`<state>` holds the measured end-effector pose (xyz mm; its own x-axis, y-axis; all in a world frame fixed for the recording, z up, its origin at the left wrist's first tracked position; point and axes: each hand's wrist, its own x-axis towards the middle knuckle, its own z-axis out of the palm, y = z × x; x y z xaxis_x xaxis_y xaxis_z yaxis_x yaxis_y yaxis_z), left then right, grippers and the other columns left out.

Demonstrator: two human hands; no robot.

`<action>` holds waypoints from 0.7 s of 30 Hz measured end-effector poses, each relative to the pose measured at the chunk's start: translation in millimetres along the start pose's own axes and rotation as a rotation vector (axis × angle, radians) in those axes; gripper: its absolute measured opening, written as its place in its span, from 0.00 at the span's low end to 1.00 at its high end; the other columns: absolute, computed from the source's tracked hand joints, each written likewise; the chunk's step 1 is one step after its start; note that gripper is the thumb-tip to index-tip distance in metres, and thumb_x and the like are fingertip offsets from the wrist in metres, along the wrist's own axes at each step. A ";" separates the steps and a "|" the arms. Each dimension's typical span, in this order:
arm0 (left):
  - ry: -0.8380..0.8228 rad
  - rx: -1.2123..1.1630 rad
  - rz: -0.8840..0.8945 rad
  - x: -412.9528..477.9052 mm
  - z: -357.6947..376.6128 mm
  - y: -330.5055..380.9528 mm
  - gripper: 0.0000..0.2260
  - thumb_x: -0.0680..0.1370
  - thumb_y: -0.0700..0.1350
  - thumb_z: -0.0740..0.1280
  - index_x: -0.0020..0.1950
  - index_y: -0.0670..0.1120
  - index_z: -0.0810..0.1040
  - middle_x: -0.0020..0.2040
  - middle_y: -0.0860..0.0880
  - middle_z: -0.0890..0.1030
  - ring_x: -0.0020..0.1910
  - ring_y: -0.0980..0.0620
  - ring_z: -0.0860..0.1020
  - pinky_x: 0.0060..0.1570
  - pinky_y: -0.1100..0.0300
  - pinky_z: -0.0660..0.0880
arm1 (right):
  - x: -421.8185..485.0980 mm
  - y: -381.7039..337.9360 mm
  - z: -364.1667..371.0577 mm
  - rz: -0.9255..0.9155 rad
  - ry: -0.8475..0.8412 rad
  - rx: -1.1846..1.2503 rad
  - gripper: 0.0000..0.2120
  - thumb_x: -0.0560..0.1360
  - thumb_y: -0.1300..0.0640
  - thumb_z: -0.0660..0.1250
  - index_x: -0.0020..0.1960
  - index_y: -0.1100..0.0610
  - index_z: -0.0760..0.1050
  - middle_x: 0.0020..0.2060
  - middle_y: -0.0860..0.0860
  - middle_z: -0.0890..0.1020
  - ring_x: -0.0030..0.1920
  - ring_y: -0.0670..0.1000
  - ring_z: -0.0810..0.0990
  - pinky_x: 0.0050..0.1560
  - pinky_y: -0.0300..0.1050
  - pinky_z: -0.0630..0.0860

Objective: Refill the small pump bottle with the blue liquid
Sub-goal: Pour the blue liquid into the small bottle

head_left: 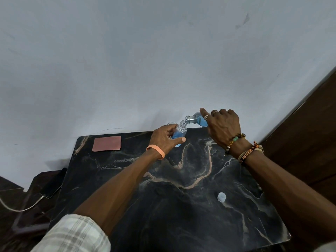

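My left hand (163, 138) grips the small bottle (181, 130), part-filled with blue liquid (176, 137), near the counter's (181, 215) far edge. My right hand (224, 127) grips the bigger bottle (198, 120), tilted, its mouth just above the small one's.

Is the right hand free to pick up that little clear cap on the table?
Probably not yet. The right hand grips the tilted big bottle, pouring into the small bottle. The cap lies in the open on the table, with nothing blocking it.
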<state>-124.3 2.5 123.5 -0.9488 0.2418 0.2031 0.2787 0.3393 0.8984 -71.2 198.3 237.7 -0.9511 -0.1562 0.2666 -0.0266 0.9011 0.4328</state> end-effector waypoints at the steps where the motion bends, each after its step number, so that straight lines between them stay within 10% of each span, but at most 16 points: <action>1: 0.001 -0.002 0.001 0.2 0.1 -0.1 0.26 0.67 0.55 0.78 0.63 0.49 0.78 0.60 0.50 0.82 0.52 0.53 0.81 0.45 0.68 0.77 | -0.1 0.0 -0.2 0.001 0.001 -0.002 0.27 0.73 0.58 0.67 0.72 0.56 0.70 0.45 0.57 0.84 0.43 0.60 0.81 0.41 0.47 0.72; 21: -0.011 0.013 0.011 0.2 0.2 -0.3 0.26 0.68 0.54 0.77 0.63 0.49 0.78 0.61 0.49 0.81 0.53 0.52 0.81 0.49 0.65 0.77 | 0.8 -0.4 4.3 0.001 0.032 -0.012 0.26 0.73 0.60 0.67 0.71 0.56 0.71 0.42 0.57 0.83 0.40 0.60 0.80 0.40 0.47 0.72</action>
<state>-124.6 2.6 123.2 -0.9438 0.2560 0.2088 0.2915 0.3478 0.8911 -73.3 199.6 234.0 -0.9408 -0.1687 0.2941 -0.0222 0.8963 0.4429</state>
